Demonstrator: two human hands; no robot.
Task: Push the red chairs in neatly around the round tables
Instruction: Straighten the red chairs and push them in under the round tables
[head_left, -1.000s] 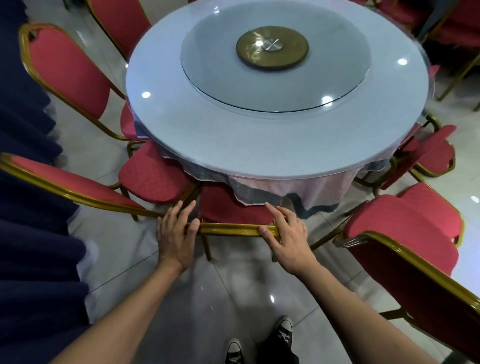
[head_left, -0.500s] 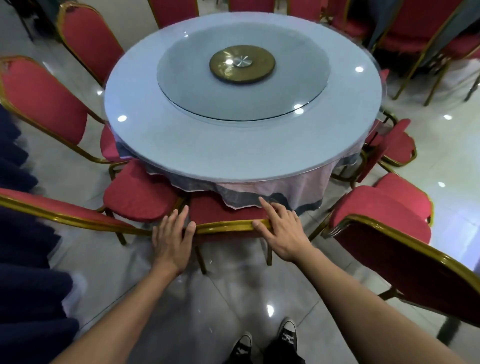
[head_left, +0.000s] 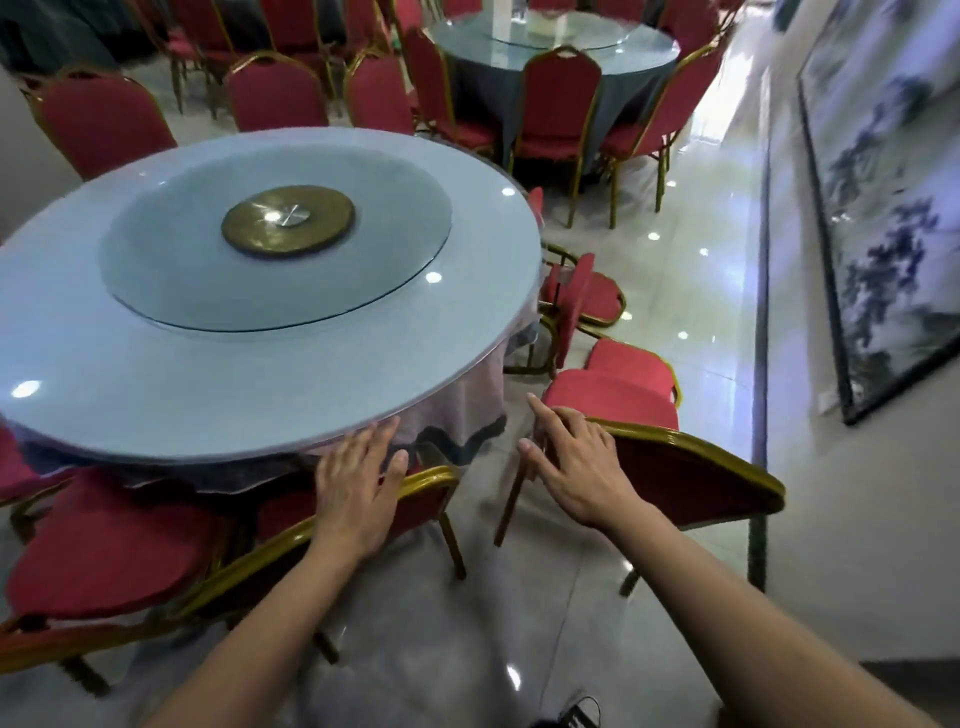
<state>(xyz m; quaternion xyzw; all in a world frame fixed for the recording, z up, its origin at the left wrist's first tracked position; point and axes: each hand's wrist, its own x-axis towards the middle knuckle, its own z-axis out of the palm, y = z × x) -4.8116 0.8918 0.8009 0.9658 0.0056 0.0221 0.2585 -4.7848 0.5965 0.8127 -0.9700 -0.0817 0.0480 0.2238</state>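
A round table (head_left: 208, 395) with a glass turntable (head_left: 275, 244) fills the left half of the view. A red chair with a gold frame (head_left: 431, 480) is tucked under the table's near edge, and my left hand (head_left: 358, 488) lies flat on its top rail with fingers spread. To the right, a second red chair (head_left: 691, 478) stands angled and apart from the table. My right hand (head_left: 576, 462) rests on the left end of its back rail, fingers extended. A third red chair (head_left: 576, 306) sits skewed further round the table.
Another red chair seat (head_left: 104, 551) is at the lower left, partly under the table. Behind is a second round table (head_left: 561, 57) ringed by several red chairs. A wall with a large framed painting (head_left: 883, 208) runs along the right, leaving a strip of glossy floor (head_left: 691, 291).
My view has swung right. My right hand left the tucked chair's rail and now rests on the neighbouring chair's back. My left hand stays on the tucked chair.
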